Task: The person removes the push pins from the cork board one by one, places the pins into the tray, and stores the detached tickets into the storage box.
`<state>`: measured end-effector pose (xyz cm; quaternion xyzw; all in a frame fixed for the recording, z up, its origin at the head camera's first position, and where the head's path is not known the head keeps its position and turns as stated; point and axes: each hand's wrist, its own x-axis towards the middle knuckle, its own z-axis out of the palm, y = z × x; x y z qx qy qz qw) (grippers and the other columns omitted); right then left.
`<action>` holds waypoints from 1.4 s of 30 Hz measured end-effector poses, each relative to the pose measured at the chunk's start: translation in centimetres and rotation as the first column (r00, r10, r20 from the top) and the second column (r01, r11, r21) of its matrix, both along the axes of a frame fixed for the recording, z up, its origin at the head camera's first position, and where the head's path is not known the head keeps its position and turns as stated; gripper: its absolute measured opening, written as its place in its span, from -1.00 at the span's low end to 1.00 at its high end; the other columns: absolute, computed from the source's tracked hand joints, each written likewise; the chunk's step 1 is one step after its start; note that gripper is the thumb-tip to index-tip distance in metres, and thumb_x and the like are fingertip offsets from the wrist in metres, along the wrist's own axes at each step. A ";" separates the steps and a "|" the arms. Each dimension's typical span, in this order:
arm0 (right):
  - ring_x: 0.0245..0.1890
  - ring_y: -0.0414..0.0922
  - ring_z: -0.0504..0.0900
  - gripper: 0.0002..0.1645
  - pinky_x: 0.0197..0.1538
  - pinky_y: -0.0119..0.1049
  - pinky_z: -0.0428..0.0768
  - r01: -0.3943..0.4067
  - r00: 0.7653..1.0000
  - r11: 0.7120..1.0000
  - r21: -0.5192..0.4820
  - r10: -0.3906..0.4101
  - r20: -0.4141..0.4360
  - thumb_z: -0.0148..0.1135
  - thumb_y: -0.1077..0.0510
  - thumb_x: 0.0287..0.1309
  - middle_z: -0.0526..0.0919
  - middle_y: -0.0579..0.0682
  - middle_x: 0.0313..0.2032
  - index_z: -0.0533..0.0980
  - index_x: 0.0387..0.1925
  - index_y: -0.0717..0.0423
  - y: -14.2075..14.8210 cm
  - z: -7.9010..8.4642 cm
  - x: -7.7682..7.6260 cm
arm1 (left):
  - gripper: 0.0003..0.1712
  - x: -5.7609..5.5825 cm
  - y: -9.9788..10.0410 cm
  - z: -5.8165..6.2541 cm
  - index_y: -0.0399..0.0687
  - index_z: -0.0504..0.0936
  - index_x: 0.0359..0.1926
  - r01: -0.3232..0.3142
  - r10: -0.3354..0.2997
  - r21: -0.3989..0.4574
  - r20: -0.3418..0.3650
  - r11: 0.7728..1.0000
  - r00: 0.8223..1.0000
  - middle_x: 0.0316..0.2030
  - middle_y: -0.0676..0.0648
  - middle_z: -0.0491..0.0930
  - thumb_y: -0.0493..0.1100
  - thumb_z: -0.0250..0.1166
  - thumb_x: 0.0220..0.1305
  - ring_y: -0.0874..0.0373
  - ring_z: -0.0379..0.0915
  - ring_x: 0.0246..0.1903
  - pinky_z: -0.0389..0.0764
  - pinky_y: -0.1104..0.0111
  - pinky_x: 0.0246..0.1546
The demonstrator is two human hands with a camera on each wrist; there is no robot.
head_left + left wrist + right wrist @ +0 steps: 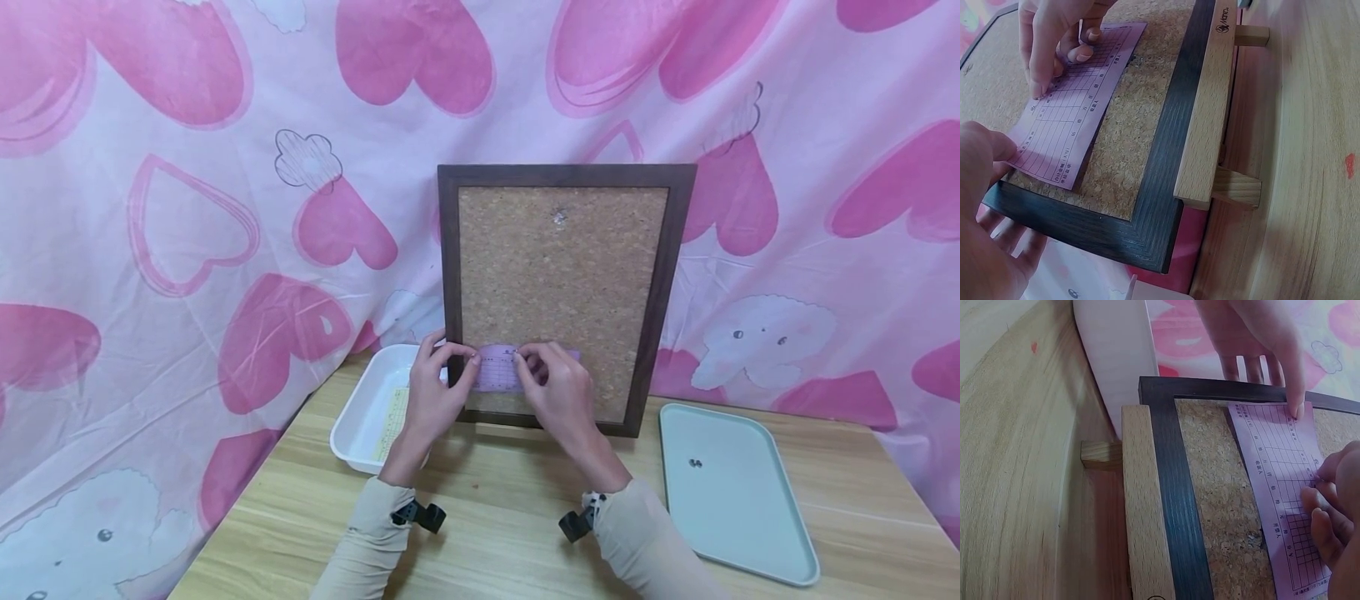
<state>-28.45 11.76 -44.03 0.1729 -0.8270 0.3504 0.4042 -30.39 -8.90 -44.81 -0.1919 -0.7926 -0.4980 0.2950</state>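
Observation:
A pink printed slip lies against the lower part of a dark-framed cork board, which leans upright at the back of the table. My left hand holds the slip's left end, thumb on its front, other fingers reaching behind the frame's left edge. At the middle of the slip's top edge, the thumb and forefinger of my right hand pinch what looks like a small push pin, mostly hidden by the fingertips. The slip's right end shows beyond that hand.
A white tray with a yellow printed slip stands at left. On the right lies a pale green tray bearing small shiny pieces. More clear, shiny bits sit high on the cork. A wooden ledge supports the frame.

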 end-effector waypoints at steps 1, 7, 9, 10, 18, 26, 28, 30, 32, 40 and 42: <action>-0.49 -0.25 0.63 -0.92 -0.42 -0.38 0.59 -0.003 1.000 1.000 0.004 0.003 0.003 0.49 0.15 0.33 0.72 -0.10 -0.40 0.75 -0.23 0.08 0.0 0.0 0.0 | -0.88 0.0 0.0 0.0 -0.01 0.81 -0.18 -0.002 0.002 -0.002 0.001 1.000 1.000 0.24 -0.14 0.60 -0.08 0.50 0.39 -0.07 0.47 0.40 0.43 -0.07 0.49; -0.47 -0.25 0.63 -0.93 -0.41 -0.38 0.62 -0.037 0.999 0.999 0.012 0.037 0.011 0.47 0.15 0.35 0.71 -0.08 -0.40 0.76 -0.22 0.08 0.0 -0.3 0.2 | -0.87 0.1 0.1 0.1 -0.02 0.81 -0.17 -0.014 0.014 -0.006 0.012 1.000 1.000 0.26 -0.15 0.60 -0.08 0.49 0.40 -0.07 0.46 0.42 0.55 -0.06 0.35; -0.46 -0.24 0.64 -0.94 -0.40 -0.36 0.65 -0.057 0.998 0.998 -0.012 0.057 0.014 0.47 0.18 0.35 0.71 -0.07 -0.39 0.76 -0.22 0.09 0.1 -0.3 0.3 | -0.87 0.1 0.1 0.0 -0.01 0.81 -0.17 -0.014 0.014 -0.004 0.012 1.000 1.000 0.26 -0.15 0.60 -0.08 0.49 0.39 -0.07 0.46 0.42 0.58 -0.07 0.31; -0.46 -0.24 0.64 -0.94 -0.39 -0.35 0.66 -0.068 0.998 0.997 -0.027 0.068 0.015 0.47 0.19 0.35 0.72 -0.07 -0.39 0.76 -0.21 0.10 0.2 -0.3 0.3 | -0.88 0.1 0.1 0.0 -0.02 0.81 -0.17 -0.015 0.015 -0.002 0.013 1.000 1.000 0.26 -0.15 0.60 -0.08 0.49 0.39 -0.07 0.47 0.41 0.58 -0.06 0.30; -0.44 -0.22 0.63 -0.94 -0.39 -0.45 0.65 -0.119 0.992 0.984 -0.135 0.123 0.025 0.45 0.23 0.36 0.71 -0.06 -0.36 0.73 -0.18 0.15 1.1 0.1 1.1 | -0.91 0.0 0.1 0.0 0.01 0.81 -0.18 -0.034 0.034 0.004 -0.009 0.999 0.999 0.24 -0.13 0.65 -0.10 0.50 0.38 -0.04 0.53 0.36 0.73 0.03 0.14; -0.47 -0.22 0.61 -0.89 -0.41 -0.52 0.58 -0.113 0.993 0.978 -0.176 0.117 0.014 0.39 0.19 0.42 0.68 -0.08 -0.40 0.73 -0.21 0.16 2.9 -0.3 2.3 | -0.90 0.1 -0.2 0.1 0.00 0.80 -0.19 -0.051 0.051 0.004 -0.012 0.999 0.999 0.28 -0.17 0.64 -0.09 0.48 0.40 -0.09 0.56 0.36 0.73 0.04 0.18; -0.47 -0.22 0.61 -0.91 -0.41 -0.53 0.58 -0.107 0.994 0.979 -0.176 0.110 0.006 0.39 0.20 0.41 0.68 -0.08 -0.40 0.73 -0.20 0.16 3.5 -0.4 2.5 | -0.91 0.1 -0.2 0.2 0.00 0.80 -0.19 -0.054 0.054 0.010 -0.010 0.998 0.998 0.29 -0.16 0.63 -0.09 0.47 0.40 -0.08 0.57 0.35 0.73 0.06 0.19; -0.47 -0.22 0.61 -0.93 -0.41 -0.55 0.57 -0.101 0.995 0.979 -0.179 0.102 -0.005 0.40 0.23 0.39 0.68 -0.07 -0.40 0.73 -0.20 0.16 4.1 -0.4 2.7 | -0.91 0.1 -0.3 0.3 0.00 0.80 -0.19 -0.052 0.052 0.016 -0.004 0.999 0.999 0.29 -0.14 0.63 -0.09 0.47 0.41 -0.06 0.57 0.35 0.74 0.09 0.18; -0.48 -0.21 0.60 -0.95 -0.41 -0.56 0.56 -0.095 0.995 0.978 -0.183 0.093 -0.020 0.40 0.26 0.37 0.68 -0.06 -0.42 0.73 -0.20 0.17 4.8 -0.4 2.8 | -0.91 0.1 -0.4 0.3 0.00 0.80 -0.19 -0.050 0.051 0.020 -0.005 0.999 0.999 0.28 -0.14 0.63 -0.10 0.46 0.42 -0.06 0.58 0.34 0.75 0.11 0.17; -0.49 -0.28 0.59 -0.96 -0.41 -0.62 0.54 -0.039 0.998 0.978 -0.205 0.030 -0.046 0.40 0.33 0.31 0.69 -0.02 -0.43 0.73 -0.22 0.21 7.8 -0.1 3.4 | -0.90 0.3 -1.0 0.7 -0.07 0.79 -0.18 -0.028 0.027 0.030 0.004 0.999 1.000 0.27 -0.20 0.64 -0.14 0.45 0.42 -0.13 0.58 0.33 0.77 0.09 0.16; -0.48 -0.33 0.59 -0.95 -0.41 -0.64 0.53 -0.027 0.998 0.977 -0.212 0.016 -0.054 0.42 0.35 0.29 0.70 -0.01 -0.42 0.73 -0.22 0.22 8.5 0.0 3.6 | -0.91 0.3 -1.2 0.8 -0.08 0.78 -0.18 -0.024 0.024 0.029 0.000 0.999 1.000 0.25 -0.18 0.65 -0.15 0.45 0.42 -0.12 0.59 0.31 0.78 0.09 0.15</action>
